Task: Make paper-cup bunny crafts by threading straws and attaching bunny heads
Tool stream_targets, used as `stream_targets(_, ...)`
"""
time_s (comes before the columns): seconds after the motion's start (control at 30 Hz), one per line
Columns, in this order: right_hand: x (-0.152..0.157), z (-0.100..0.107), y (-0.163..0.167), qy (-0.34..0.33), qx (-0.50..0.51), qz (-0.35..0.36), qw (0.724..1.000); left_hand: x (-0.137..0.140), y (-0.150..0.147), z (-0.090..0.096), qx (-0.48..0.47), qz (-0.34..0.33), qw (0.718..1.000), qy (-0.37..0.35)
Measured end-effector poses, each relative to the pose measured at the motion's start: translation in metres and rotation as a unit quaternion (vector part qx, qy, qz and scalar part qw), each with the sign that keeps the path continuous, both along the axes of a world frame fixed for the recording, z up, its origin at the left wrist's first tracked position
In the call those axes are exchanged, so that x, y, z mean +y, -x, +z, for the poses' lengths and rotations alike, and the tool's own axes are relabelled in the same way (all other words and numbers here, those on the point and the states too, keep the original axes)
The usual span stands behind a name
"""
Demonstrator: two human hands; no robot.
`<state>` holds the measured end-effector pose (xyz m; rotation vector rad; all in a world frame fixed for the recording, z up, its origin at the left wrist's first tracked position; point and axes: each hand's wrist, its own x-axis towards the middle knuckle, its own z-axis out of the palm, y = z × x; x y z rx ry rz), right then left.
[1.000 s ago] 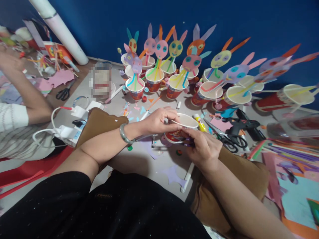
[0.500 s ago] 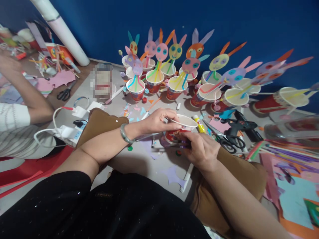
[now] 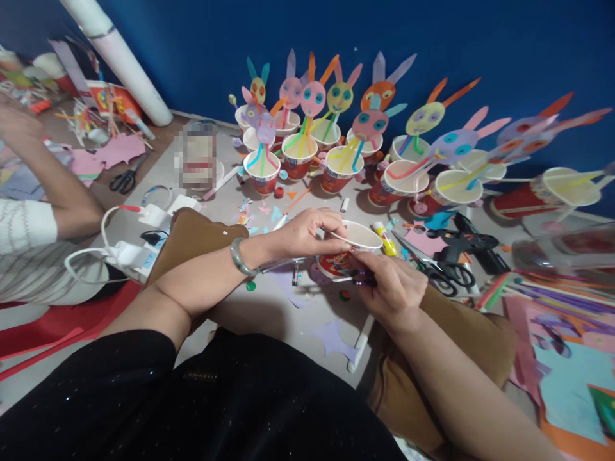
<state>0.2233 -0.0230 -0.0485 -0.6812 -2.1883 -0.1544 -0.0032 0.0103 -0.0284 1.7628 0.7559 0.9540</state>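
A red printed paper cup (image 3: 331, 264) with a white rim tilts slightly over the table in front of me. My left hand (image 3: 319, 230), a bangle on its wrist, pinches the cup's rim between thumb and fingers. Close against the cup's near right side, my right hand (image 3: 394, 285) is closed, thumb and finger at the wall just below the rim. From its curled fingers shows a small dark, purplish thing (image 3: 364, 278), mostly hidden; I cannot tell what it is. A round purple piece (image 3: 319, 274) shows at the cup's lower left.
Behind stand several paper cups (image 3: 262, 182) with paper rabbit faces on coloured strips. To the right lie a glue stick (image 3: 384, 238), scissors (image 3: 439, 272), a black glue gun (image 3: 480, 243) and coloured strips (image 3: 552, 288). A power strip (image 3: 154, 246) and another person's arm (image 3: 62, 166) are at left.
My right hand has shifted slightly up and right along the cup's side, and the dark thing in it shows less. My left hand stays at the rim.
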Motion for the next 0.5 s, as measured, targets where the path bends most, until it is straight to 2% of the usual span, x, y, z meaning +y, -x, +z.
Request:
stream_targets(0.23,0.0,0.008,0.002,0.009,-0.01,0.044,0.999,0.002,0.003,-0.001,-0.022,0.009,1.0,0.01)
stream_targets(0.4,0.004,0.007,0.002,0.027,0.041,-0.03,0.998,0.007,0.009,0.004,-0.021,0.018,0.999,0.021)
stream_targets(0.5,0.008,0.01,-0.001,0.037,0.04,-0.044,0.998,0.009,0.012,0.009,-0.018,0.012,0.999,0.035)
